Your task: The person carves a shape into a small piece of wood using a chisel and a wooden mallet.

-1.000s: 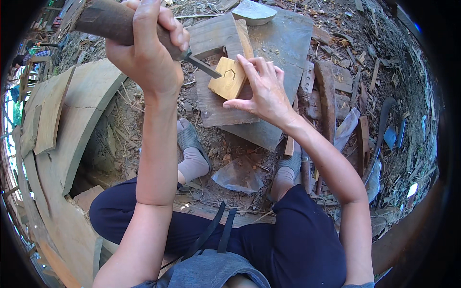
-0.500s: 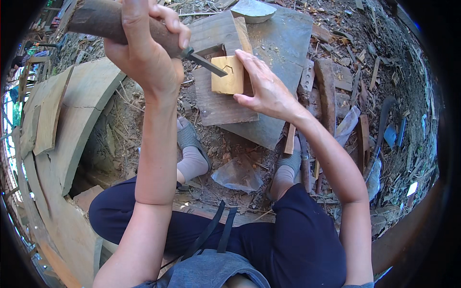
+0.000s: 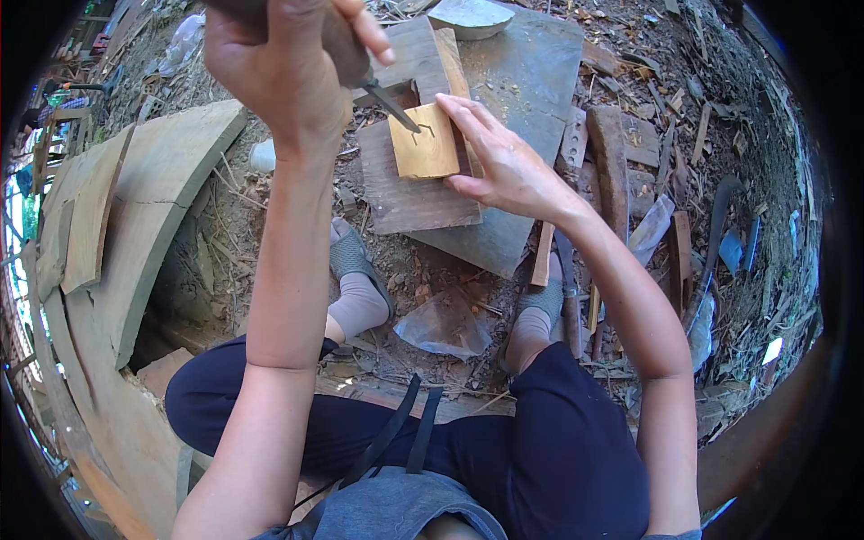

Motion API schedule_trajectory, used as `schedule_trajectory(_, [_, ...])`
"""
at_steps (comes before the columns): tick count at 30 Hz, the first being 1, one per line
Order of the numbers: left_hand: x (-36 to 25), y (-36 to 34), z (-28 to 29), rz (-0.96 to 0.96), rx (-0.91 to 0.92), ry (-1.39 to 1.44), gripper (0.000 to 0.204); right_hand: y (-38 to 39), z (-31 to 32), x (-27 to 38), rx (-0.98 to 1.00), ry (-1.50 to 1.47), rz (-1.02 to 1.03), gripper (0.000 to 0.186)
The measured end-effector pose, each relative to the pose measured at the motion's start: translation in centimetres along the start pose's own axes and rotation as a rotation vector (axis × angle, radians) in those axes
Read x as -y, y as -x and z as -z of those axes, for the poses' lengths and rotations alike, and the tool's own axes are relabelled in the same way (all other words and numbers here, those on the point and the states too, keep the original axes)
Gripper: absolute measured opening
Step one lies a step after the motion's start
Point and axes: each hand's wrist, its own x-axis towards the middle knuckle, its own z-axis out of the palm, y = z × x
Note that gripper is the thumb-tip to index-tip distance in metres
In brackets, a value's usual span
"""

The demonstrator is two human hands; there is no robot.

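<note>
My left hand (image 3: 288, 76) is closed round the thick wooden handle of a chisel (image 3: 392, 106), raised and slanting down to the right. The blade's tip meets the top face of a small yellowish wooden block (image 3: 426, 160), close to a dark angular line cut or marked there. On the block's right side lies my right hand (image 3: 499, 162), fingers along the far right edge and thumb near the bottom corner, steadying it. Under the block is a weathered grey board (image 3: 409, 202) with a dark notch, partly hidden by the block and my left hand.
A large grey slab (image 3: 526, 90) lies beneath the board, a pale stone (image 3: 470, 16) at its far edge. Curved planks (image 3: 171, 162) stand at the left. A clear plastic bag (image 3: 445, 326) lies between my feet. A curved blade (image 3: 720, 220) rests at the right among wood scraps.
My left hand has moved right and tilted the chisel more steeply, its tip shifting slightly left and up on the block. The block has turned a little under my right hand.
</note>
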Motion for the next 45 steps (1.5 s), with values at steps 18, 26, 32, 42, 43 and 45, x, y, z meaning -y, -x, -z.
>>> schedule_trajectory(18, [0.4,-0.5,0.3,0.078,0.391,0.476,0.072,0.2,-1.0,-0.4,-0.043,-0.033,0.001,0.088])
schedule_trajectory(26, [0.8,0.4,0.6,0.079,0.201,0.312,0.079,-1.1,-1.1,-0.9,-0.077,0.095,-0.011,0.087])
schedule_trajectory(32, [0.6,0.2,1.3,0.110,0.061,0.180,0.076,-1.3,-1.2,-0.7,-0.101,0.093,0.004,0.088])
schedule_trajectory(42, [0.9,0.6,0.7,0.099,0.092,0.193,0.076,-1.1,-1.4,-0.9,-0.118,0.121,0.006,0.087])
schedule_trajectory(43, [0.9,0.7,0.6,0.100,0.094,0.194,0.076,-1.1,-1.4,-1.0,-0.119,0.121,0.005,0.087])
schedule_trajectory(45, [1.0,0.7,0.4,0.095,0.073,0.135,0.075,-1.1,-1.5,-1.2,-0.090,0.141,-0.016,0.088])
